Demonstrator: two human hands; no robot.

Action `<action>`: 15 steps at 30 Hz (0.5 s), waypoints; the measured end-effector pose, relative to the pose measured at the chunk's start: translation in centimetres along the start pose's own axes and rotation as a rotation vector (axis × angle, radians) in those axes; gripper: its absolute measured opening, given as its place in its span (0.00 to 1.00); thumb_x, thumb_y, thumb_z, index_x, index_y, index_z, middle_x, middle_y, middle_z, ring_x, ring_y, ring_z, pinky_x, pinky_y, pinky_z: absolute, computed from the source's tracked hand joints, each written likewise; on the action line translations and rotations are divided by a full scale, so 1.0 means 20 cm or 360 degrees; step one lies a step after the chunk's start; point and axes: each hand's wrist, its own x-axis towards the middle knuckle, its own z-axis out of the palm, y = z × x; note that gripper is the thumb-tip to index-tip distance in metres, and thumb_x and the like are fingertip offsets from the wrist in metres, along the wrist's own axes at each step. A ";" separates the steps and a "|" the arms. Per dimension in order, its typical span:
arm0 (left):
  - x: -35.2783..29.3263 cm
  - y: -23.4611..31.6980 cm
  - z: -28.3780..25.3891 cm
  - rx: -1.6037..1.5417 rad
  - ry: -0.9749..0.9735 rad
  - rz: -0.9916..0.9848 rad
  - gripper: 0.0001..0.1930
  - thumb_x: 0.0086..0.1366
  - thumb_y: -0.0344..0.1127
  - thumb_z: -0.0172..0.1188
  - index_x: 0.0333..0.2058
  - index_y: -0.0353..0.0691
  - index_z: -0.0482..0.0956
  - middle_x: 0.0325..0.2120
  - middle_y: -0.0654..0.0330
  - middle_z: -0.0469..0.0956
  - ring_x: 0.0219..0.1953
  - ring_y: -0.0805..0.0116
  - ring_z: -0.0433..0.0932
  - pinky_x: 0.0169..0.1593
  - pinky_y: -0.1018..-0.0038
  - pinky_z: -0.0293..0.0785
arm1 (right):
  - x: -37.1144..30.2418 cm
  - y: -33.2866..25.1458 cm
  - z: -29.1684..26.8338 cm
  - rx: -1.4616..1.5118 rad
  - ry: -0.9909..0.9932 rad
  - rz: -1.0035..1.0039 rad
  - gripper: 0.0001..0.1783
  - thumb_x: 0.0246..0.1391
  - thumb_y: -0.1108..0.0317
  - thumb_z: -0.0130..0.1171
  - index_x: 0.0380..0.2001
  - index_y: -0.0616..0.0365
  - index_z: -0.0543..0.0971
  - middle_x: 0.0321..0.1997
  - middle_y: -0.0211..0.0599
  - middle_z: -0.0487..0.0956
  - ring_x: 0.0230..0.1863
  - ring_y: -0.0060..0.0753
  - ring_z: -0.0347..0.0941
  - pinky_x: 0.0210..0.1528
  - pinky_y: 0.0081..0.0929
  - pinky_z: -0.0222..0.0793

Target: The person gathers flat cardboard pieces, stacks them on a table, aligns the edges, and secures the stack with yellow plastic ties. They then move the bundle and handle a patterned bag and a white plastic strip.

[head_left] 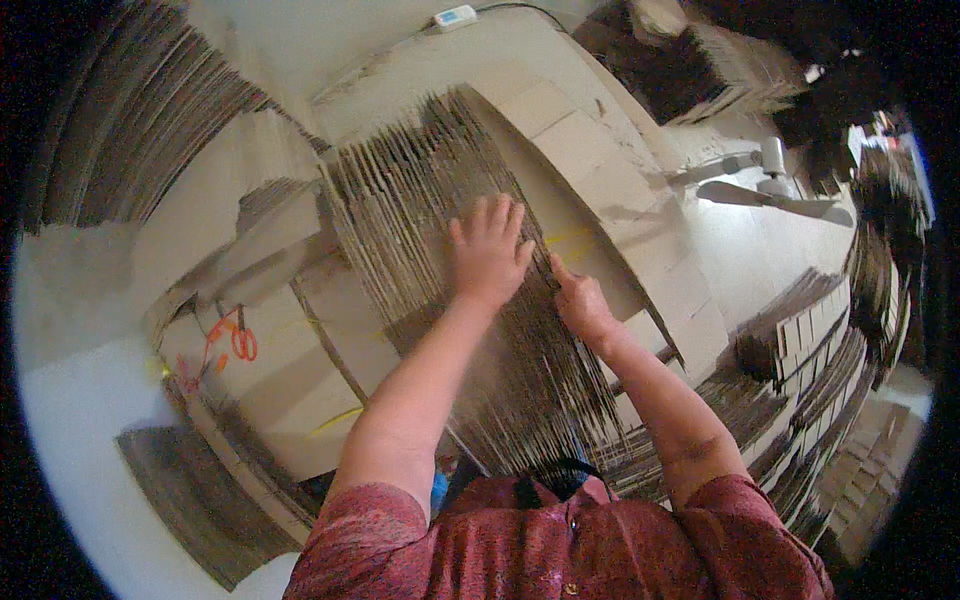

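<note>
Across the middle of the table runs a long row of thin brown cardboard pieces [400, 190], packed tightly side by side with their edges up. My left hand [487, 255] lies flat over the top of the row, fingers spread, holding nothing. Against the row's right side rests my right hand [585, 306], with one finger stretched along the edge and the others partly bent. It grips nothing that I can see. The palm side of both hands is hidden.
Orange-handled scissors [245, 342] lie on the left. Flat cardboard sheets [560, 115] border the row on the right. A fan [770, 195] stands beyond them. Large cardboard stacks fill the upper left [130, 120] and lower right [820, 370]. A white power strip [455, 17] lies at the far edge.
</note>
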 end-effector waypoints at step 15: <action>-0.81 -0.55 -0.16 -0.0751 0.0577 -0.1060 0.29 0.63 0.43 0.49 0.58 0.32 0.56 0.59 0.50 0.58 0.62 0.54 0.53 0.62 0.63 0.50 | 0.00 0.18 0.19 0.0644 0.0047 0.0333 0.23 0.55 0.57 0.51 0.51 0.59 0.69 0.38 0.53 0.77 0.40 0.44 0.74 0.43 0.35 0.66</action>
